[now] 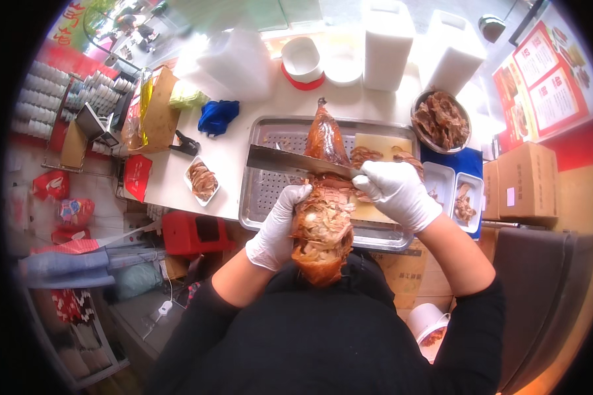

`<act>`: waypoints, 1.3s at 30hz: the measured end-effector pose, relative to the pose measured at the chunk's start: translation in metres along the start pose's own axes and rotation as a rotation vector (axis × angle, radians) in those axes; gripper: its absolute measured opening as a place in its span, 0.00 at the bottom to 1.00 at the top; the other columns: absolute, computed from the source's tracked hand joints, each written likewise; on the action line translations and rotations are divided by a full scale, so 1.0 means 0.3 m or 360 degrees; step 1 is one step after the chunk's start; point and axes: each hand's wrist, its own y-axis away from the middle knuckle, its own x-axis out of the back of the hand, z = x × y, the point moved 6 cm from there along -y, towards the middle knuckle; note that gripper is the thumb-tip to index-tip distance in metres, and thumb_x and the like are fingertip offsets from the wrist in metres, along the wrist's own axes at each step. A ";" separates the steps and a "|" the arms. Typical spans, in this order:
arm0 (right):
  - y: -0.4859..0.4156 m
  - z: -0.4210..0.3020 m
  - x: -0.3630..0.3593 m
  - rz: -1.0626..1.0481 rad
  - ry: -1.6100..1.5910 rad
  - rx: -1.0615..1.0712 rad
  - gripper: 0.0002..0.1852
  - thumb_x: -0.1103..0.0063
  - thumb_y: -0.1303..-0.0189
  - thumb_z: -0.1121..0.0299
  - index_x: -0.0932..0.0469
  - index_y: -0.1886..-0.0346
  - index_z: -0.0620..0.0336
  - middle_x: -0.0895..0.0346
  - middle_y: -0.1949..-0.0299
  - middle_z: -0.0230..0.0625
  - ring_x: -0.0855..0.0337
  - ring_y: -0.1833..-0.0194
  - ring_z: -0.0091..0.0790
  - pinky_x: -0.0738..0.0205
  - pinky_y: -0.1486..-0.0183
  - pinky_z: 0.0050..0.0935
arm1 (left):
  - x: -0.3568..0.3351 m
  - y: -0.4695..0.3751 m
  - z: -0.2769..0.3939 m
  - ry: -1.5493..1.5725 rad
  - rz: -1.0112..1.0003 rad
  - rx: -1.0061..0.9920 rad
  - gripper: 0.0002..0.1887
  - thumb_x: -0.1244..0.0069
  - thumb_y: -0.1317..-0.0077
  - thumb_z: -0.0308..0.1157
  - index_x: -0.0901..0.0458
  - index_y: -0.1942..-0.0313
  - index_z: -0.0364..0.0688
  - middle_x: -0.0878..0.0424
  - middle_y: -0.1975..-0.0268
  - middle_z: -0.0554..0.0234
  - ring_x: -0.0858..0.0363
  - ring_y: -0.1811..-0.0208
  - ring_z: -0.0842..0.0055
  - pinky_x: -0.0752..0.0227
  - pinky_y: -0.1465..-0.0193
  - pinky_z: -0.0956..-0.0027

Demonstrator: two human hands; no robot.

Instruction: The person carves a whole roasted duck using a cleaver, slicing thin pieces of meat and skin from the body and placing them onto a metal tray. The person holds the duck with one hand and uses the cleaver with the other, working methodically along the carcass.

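Observation:
My left hand (276,227), in a white glove, grips the side of a large roasted piece of meat (323,222) whose cut, shredded face points up. In my gloved right hand (393,190) is a long wide-bladed knife (291,162), its blade pointing left across the meat's far end. Just beyond the blade, a browned, glossy shank end (324,131) tapers away from me; the blade hides where it meets the meat. Below lies a perforated metal tray (272,187) with a yellowish cutting board (375,212). Meat slices (365,155) rest on the board.
A steel bowl of meat pieces (441,120) stands back right, near two white trays (467,205). At left are a white tray of sliced meat (202,181), a black clamp (185,143) and blue cloth (218,117). Tall white container stacks (388,44) line the back.

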 end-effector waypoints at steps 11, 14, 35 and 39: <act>0.043 0.114 -0.070 -0.0077 -0.0271 -0.0577 0.18 0.24 0.40 0.55 0.12 0.58 0.61 0.17 0.71 0.43 0.17 0.71 0.37 0.24 0.65 0.34 | 0.007 -0.095 -0.061 -0.0151 0.0252 0.0016 0.25 0.49 0.29 0.44 0.24 0.40 0.36 0.15 0.48 0.54 0.13 0.49 0.66 0.18 0.40 0.61; 0.085 0.140 -0.062 -0.0227 -0.0732 -0.0926 0.18 0.27 0.36 0.55 0.13 0.62 0.64 0.21 0.75 0.34 0.23 0.72 0.22 0.26 0.66 0.31 | 0.087 -0.150 -0.080 -0.0286 0.0329 -0.0139 0.22 0.51 0.29 0.40 0.23 0.41 0.35 0.14 0.49 0.54 0.13 0.49 0.66 0.19 0.41 0.61; 0.520 0.627 -0.077 -0.0240 0.0641 -0.0904 0.22 0.33 0.38 0.42 0.17 0.70 0.51 0.16 0.71 0.39 0.16 0.68 0.48 0.22 0.62 0.43 | 0.268 -0.066 -0.006 -0.0209 0.0494 -0.0124 0.35 0.45 0.32 0.51 0.29 0.34 0.35 0.15 0.42 0.50 0.13 0.45 0.63 0.17 0.40 0.58; 0.543 0.655 -0.083 -0.0049 0.0738 -0.0873 0.23 0.29 0.42 0.41 0.17 0.70 0.52 0.16 0.72 0.39 0.17 0.71 0.48 0.22 0.65 0.43 | 0.258 -0.061 -0.005 -0.0230 0.0489 -0.0128 0.35 0.45 0.32 0.51 0.29 0.34 0.35 0.15 0.42 0.50 0.13 0.45 0.64 0.18 0.39 0.57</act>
